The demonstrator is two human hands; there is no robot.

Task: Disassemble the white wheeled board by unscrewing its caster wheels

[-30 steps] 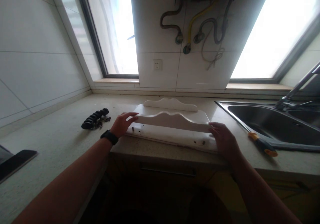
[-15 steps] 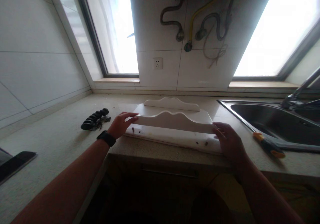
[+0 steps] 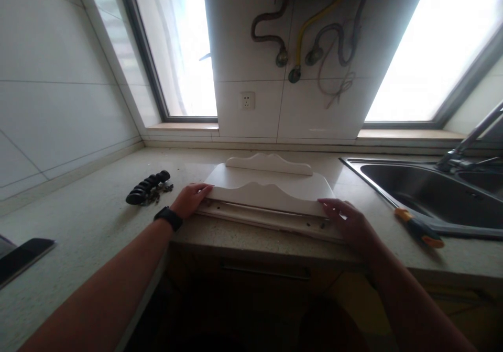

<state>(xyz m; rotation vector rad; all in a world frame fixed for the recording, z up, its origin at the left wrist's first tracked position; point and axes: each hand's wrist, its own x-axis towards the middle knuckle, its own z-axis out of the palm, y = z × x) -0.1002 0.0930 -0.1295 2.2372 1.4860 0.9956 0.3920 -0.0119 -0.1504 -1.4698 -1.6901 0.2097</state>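
Observation:
Both hands grip a white wavy-edged board point(image 3: 259, 197) by its ends, just above the front strip of a larger white panel point(image 3: 231, 175). My left hand point(image 3: 190, 200) is closed on the left end, fingers over the top edge. At the right end, my right hand point(image 3: 348, 221) pinches it; the thumb is partly hidden. A dark gap shows between the board's lower edge and the panel, narrower at the left. Small dowels or holes show along the panel's front strip. A second wavy board point(image 3: 267, 163) stands upright along the panel's far side.
On the counter at left lie a black ribbed object point(image 3: 148, 186) with small hardware point(image 3: 159, 192) and a dark phone-like slab point(image 3: 25, 257). A screwdriver point(image 3: 419, 228) with a yellow-black handle rests beside the metal sink point(image 3: 396, 179) at right.
Both hands have brought the wavy board down and toward me. It now covers more of the panel's front strip and its row of dowels and holes.

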